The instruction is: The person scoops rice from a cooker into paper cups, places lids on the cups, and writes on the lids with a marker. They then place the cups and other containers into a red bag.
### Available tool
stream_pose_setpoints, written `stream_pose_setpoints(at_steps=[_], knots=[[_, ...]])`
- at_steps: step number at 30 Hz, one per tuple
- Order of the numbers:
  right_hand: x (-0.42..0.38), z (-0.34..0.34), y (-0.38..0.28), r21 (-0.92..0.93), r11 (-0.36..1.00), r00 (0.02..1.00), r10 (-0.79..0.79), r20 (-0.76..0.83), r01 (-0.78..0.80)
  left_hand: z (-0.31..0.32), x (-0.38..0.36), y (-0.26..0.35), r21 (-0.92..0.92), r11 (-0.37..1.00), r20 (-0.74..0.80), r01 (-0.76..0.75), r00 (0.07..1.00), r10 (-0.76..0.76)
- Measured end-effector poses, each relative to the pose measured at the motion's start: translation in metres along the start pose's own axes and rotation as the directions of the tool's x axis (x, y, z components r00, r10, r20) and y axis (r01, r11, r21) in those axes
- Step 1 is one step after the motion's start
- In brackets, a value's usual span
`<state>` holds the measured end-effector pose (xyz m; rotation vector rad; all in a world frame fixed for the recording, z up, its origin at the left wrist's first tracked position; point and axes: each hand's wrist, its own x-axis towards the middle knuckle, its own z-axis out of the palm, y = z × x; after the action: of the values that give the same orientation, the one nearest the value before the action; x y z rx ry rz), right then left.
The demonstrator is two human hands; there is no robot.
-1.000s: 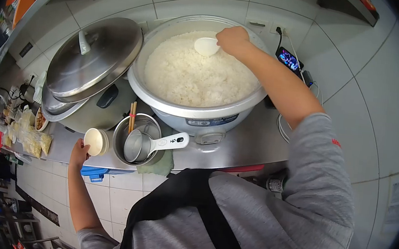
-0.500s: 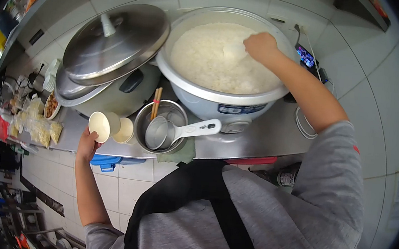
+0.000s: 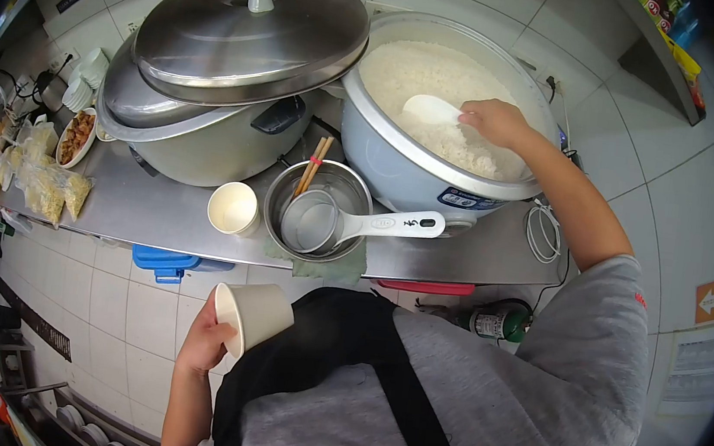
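My right hand [image 3: 496, 121] grips a white rice paddle [image 3: 430, 109], its blade resting on the cooked rice [image 3: 430, 70] inside a large pale-blue rice cooker [image 3: 382, 152]. Close to my chest, my left hand [image 3: 204, 336] is wrapped round a cream paper cup [image 3: 264, 316], tilted with its mouth to the left. Another paper cup [image 3: 234, 210] stands on the steel counter [image 3: 175, 214]. Beside that cup is a metal bowl [image 3: 360, 190], holding a scoop with a long white handle [image 3: 392, 223] and wooden chopsticks [image 3: 313, 166] bound in red.
A second cooker [image 3: 208, 151] stands left, a big steel lid [image 3: 246, 37] leaning on top. Further left are bagged food [image 3: 48, 182] and a dish of brown food [image 3: 77, 140]. A white cable [image 3: 543, 234] lies coiled at right. A green cloth [image 3: 340, 263] hangs under the bowl.
My left hand has brought its cup from beside the standing cup down toward my chest. The rice paddle now shows clearly in my right hand. The whole view has shifted.
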<state>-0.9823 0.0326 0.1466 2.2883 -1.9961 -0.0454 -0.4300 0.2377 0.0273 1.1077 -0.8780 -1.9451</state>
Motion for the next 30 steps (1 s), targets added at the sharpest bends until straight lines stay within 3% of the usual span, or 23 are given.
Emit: stream_pose_setpoints(at_steps=[1,4,7,12,14,15,16,17,18,19,20,22,23,25,26,28,30], knots=[[-0.009,-0.011,-0.021,0.008,0.999,0.995,-0.044,0.091,0.044,-0.004,-0.005,0.004,-0.022,1.000,0.002,0.001,1.000,-0.001],[-0.039,-0.033,-0.019,-0.109,0.987,0.983,-0.098,0.155,0.116,-0.031,-0.012,0.004,-0.060,0.997,-0.030,0.045,0.998,-0.047],[-0.061,-0.051,-0.022,-0.138,0.988,0.962,-0.034,0.272,0.074,-0.043,-0.015,0.009,-0.040,0.985,-0.092,0.168,0.981,-0.171],[-0.064,-0.048,-0.010,0.002,1.000,0.908,-0.009,0.419,0.008,0.001,0.017,0.055,0.004,0.998,0.005,-0.065,0.998,0.065],[-0.060,-0.046,-0.001,0.067,0.998,0.894,-0.033,0.446,0.004,0.048,0.049,0.101,-0.015,0.966,0.103,-0.256,0.961,0.257],[-0.056,-0.047,0.005,0.163,0.980,0.844,0.007,0.536,-0.112,0.081,0.067,0.128,-0.073,0.950,0.205,-0.305,0.927,0.313],[-0.051,-0.051,0.011,0.242,0.942,0.784,0.033,0.619,-0.231,0.115,0.086,0.148,0.063,0.906,0.219,-0.418,0.892,0.396],[-0.049,-0.058,0.017,0.240,0.946,0.794,0.029,0.607,-0.218,0.145,0.115,0.167,0.245,0.756,0.334,-0.607,0.785,0.521],[-0.048,-0.068,0.023,0.306,0.918,0.826,0.038,0.562,-0.251,0.181,0.136,0.185,0.535,0.492,0.320,-0.686,0.704,0.634],[-0.045,-0.081,0.029,0.370,0.887,0.856,0.050,0.515,-0.275,0.206,0.165,0.195,0.606,0.416,0.365,-0.678,0.702,0.612],[-0.039,-0.098,0.034,0.362,0.897,0.866,0.045,0.499,-0.255,0.230,0.188,0.201,0.736,0.364,0.308,-0.570,0.762,0.569],[-0.031,-0.135,0.036,0.263,0.955,0.963,0.066,0.260,-0.137,0.265,0.231,0.197,0.809,0.415,0.181,-0.417,0.847,0.499],[-0.030,-0.149,0.029,0.250,0.961,0.966,0.056,0.251,-0.121,0.281,0.246,0.195,0.803,0.420,0.171,-0.422,0.839,0.516],[-0.033,-0.160,-0.004,-0.274,0.961,0.982,-0.010,-0.189,-0.043,0.304,0.275,0.190,0.597,0.751,0.177,-0.281,0.960,0.219],[-0.032,-0.158,-0.023,-0.364,0.923,0.977,0.055,-0.205,-0.129,0.311,0.276,0.191,0.587,0.758,0.173,-0.284,0.959,0.225],[-0.026,-0.157,-0.023,-0.358,0.916,0.956,0.077,-0.282,-0.180,0.317,0.277,0.192,0.279,0.942,0.314,-0.188,0.945,0.095],[-0.015,-0.152,-0.004,-0.273,0.919,0.907,0.166,-0.387,-0.284,0.315,0.282,0.195,0.293,0.937,0.281,-0.191,0.954,0.106]])
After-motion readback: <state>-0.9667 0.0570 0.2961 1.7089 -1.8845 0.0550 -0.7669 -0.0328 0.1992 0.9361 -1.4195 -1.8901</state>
